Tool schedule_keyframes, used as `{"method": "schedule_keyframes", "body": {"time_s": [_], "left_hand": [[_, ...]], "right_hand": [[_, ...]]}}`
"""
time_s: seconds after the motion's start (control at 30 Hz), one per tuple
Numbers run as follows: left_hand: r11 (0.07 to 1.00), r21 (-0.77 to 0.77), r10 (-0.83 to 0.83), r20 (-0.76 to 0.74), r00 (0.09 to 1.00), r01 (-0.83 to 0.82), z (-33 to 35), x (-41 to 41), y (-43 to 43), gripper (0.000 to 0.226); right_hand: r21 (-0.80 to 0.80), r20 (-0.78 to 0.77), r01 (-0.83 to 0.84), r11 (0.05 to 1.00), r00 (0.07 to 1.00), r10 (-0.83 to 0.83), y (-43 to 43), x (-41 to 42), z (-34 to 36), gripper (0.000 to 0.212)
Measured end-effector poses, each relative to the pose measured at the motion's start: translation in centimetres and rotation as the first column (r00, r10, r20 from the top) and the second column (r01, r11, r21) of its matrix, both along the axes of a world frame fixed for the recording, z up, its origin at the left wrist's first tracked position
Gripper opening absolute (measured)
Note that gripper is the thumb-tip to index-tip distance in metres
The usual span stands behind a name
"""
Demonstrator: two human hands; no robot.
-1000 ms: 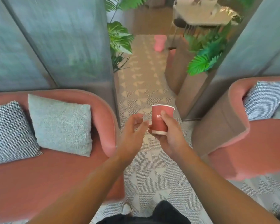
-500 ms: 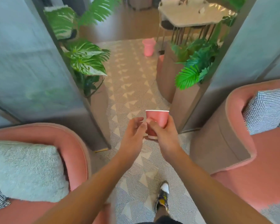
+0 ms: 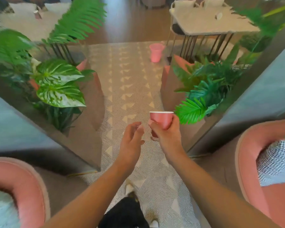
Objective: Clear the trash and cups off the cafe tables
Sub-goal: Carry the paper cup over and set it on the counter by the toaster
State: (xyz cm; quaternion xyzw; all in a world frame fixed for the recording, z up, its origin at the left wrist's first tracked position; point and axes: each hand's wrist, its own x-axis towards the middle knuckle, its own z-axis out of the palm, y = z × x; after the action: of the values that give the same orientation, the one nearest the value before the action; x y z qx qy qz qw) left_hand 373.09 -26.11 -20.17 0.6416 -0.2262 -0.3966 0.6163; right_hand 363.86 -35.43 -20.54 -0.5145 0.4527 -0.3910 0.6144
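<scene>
My right hand (image 3: 165, 135) grips a red paper cup (image 3: 162, 118) upright at chest height over the patterned carpet. Just left of the cup is my left hand (image 3: 132, 137), fingers apart, holding nothing and not touching it. Far ahead on the carpet stands a pink bin (image 3: 155, 52). A pale cafe table (image 3: 209, 25) at the upper right carries a small light object (image 3: 218, 15), too small to identify. Another pale table (image 3: 23, 25) shows at the upper left behind leaves.
A narrow carpeted aisle (image 3: 130, 89) runs ahead between two planter boxes with green plants (image 3: 56, 86) (image 3: 202, 96). Grey partition walls flank both sides. Pink sofas with cushions sit at the lower left (image 3: 23, 186) and lower right (image 3: 262, 178). My shoe (image 3: 130, 188) is below.
I have walked forward down the aisle, so the planters and pink bin are nearer. My left hand has come off the cup; the right still holds it.
</scene>
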Motion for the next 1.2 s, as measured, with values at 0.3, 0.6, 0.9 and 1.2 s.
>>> {"method": "schedule_keyframes", "body": {"time_s": [0.3, 0.6, 0.9, 1.2], "left_hand": [[0.997, -0.063, 0.043, -0.015, 0.999, -0.044, -1.4, 10.3, -18.7, 0.015], [0.988, -0.116, 0.112, 0.072, 0.991, -0.104, 1.4, 23.4, -36.8, 0.034], [0.978, -0.133, 0.176, 0.107, 0.979, -0.161, 0.3, 32.4, -56.1, 0.048], [0.946, -0.138, 0.310, 0.133, 0.941, -0.292, 0.9, 42.5, -75.1, 0.036]], "right_hand": [[-0.046, -0.040, 0.006, 0.999, 0.999, -0.008, -17.9, 10.5, -1.2, 0.046], [-0.078, -0.013, 0.038, 0.996, 0.999, -0.039, -36.4, 22.7, 1.7, 0.052], [-0.059, 0.056, -0.036, 0.998, 0.998, 0.039, -54.6, 32.5, -0.1, 0.057], [-0.045, 0.069, -0.119, 0.992, 0.990, 0.122, -76.2, 41.4, 0.6, 0.067]]}}
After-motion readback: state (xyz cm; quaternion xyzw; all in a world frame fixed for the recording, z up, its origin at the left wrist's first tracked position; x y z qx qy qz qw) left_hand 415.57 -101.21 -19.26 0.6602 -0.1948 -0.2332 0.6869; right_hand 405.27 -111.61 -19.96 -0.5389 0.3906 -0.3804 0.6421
